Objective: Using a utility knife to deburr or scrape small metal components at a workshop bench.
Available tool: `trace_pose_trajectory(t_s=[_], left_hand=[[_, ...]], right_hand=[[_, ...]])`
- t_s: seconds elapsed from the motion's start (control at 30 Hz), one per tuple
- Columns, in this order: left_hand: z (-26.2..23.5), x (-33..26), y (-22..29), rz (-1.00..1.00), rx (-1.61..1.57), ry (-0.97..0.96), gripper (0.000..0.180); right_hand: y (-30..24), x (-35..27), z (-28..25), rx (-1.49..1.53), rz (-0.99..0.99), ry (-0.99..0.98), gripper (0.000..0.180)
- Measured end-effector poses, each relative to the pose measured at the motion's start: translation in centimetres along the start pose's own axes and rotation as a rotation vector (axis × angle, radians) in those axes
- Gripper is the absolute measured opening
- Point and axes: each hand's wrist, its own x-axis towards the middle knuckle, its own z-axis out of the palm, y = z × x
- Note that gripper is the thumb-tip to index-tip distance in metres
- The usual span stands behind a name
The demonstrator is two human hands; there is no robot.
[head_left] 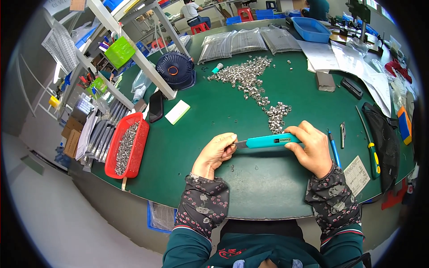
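My right hand grips a teal utility knife by its far-right end and holds it level above the table. Its grey blade points left, out of the handle. At the blade's tip, the fingers of my left hand are pinched together; a small thing between them is mostly hidden. Just beyond the knife lies a heap of small silvery metal rings, which trails away into a larger pile. Tiny loose bits are scattered near my left hand.
A red basket of metal pieces stands at the left, near a phone and a fan. Bagged rods and a blue tray are at the back. Right: a pen, a screwdriver, a black pouch.
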Motion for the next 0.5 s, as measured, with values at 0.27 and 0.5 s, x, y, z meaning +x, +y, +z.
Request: trace_pose_trajectory(t_s=[0.27,0.5], left_hand=[[0.1,0.1,0.0,0.033,0.002,0.020,0.021],[0.4,0.3,-0.3,0.249,-0.194,0.055,0.018]], right_hand=[[-0.2,0.3,-0.4,-0.072,-0.114,0.035,0.030],[0.8,-0.2,0.7,0.183,0.090,-0.023,0.027]])
